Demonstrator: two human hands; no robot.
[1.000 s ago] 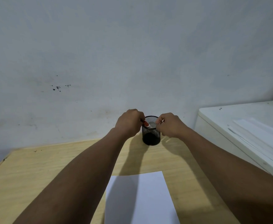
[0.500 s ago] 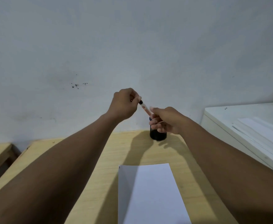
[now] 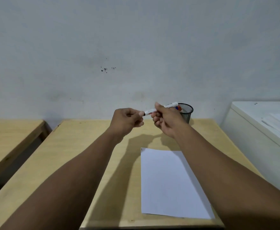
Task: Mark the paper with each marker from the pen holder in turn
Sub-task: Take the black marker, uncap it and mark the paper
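- Head view: you've got a white-barrelled marker [image 3: 160, 109] held in mid-air between both hands, above the light wooden desk [image 3: 89, 146].
- Right hand [image 3: 167, 121] is clamped round the barrel's middle; left hand [image 3: 127, 120] is pinched shut on the dark cap end.
- Long axis runs roughly left-right, cap end slightly lower and pointing at your left hand — so the cap likely comes off with a straight pull leftwards along that line.
- Black mesh pen holder [image 3: 186, 113] stands just behind the right hand, more markers inside.
- White paper sheet [image 3: 167, 183] lies flat, nearer you, under the right forearm — looks unmarked.
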